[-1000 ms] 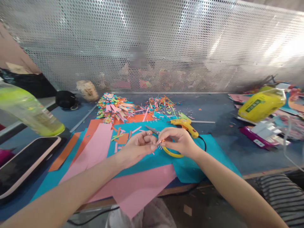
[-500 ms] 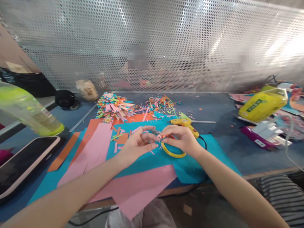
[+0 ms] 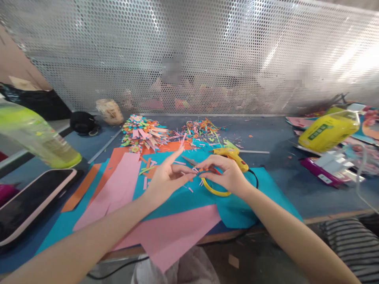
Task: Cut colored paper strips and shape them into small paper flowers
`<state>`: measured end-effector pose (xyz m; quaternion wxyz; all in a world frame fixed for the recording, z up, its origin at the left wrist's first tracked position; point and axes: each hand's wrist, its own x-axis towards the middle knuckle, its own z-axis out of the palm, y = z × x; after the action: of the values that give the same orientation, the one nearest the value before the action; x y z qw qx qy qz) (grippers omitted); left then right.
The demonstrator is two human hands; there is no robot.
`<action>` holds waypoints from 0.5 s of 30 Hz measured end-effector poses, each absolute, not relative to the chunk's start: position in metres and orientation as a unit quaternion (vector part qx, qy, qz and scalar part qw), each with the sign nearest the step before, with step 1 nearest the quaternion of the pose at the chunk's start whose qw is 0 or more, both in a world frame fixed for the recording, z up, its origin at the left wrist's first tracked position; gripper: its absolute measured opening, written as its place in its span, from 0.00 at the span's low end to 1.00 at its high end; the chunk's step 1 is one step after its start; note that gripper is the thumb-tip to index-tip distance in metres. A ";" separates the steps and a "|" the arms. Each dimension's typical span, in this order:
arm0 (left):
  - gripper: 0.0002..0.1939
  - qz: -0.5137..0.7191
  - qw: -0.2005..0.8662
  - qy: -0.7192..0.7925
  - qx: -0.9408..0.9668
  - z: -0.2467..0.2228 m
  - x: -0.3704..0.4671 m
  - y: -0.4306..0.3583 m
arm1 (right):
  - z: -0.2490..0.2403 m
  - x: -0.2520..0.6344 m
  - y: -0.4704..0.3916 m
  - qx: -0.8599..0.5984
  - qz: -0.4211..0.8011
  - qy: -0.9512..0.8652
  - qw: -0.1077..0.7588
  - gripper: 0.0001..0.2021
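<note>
Perforated metal sheeting (image 3: 251, 59) rises behind a dark blue worktop (image 3: 272, 134), and close to its near edge two bare hands meet over a small pink paper piece (image 3: 195, 170). From where I stand, the left hand (image 3: 162, 179) pinches it between thumb and a bent finger, while the right hand (image 3: 223, 171) presses thumb and forefinger together on its other side. Half a second ago the left forefinger was curled over the work; now it points up and away, so the paper sits in a lighter, more exposed grip, which I judge suits fine handling. Just below and beyond the fingers lie yellow-handled scissors (image 3: 217, 192) on blue paper (image 3: 174, 203), with a yellow glue gun (image 3: 232, 153) behind. Farther out stand a shaggy cluster of coloured paper strips (image 3: 143, 134) and tangled offcuts (image 3: 203, 128). As for writing, the yellow bottle (image 3: 328, 132) bears a green label with pale characters too small to read, and the greenish bottle (image 3: 41, 136) has print too blurred to make out.
</note>
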<state>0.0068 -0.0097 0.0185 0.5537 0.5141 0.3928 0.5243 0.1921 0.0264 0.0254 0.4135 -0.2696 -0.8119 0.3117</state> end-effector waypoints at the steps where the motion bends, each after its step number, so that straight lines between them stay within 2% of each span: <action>1: 0.46 0.523 0.557 0.395 0.510 0.019 0.007 -0.009 | 0.025 0.192 0.027 -0.265 0.301 -0.818 0.412 0.08; 15: 0.48 0.487 0.609 0.413 0.471 0.013 0.008 -0.005 | 0.021 0.194 0.031 -0.207 0.207 -0.870 0.396 0.07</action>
<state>0.0081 -0.0051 0.0135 0.6085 0.4709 0.4130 0.4873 0.1942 0.0313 0.0206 0.3963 -0.2069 -0.8703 0.2065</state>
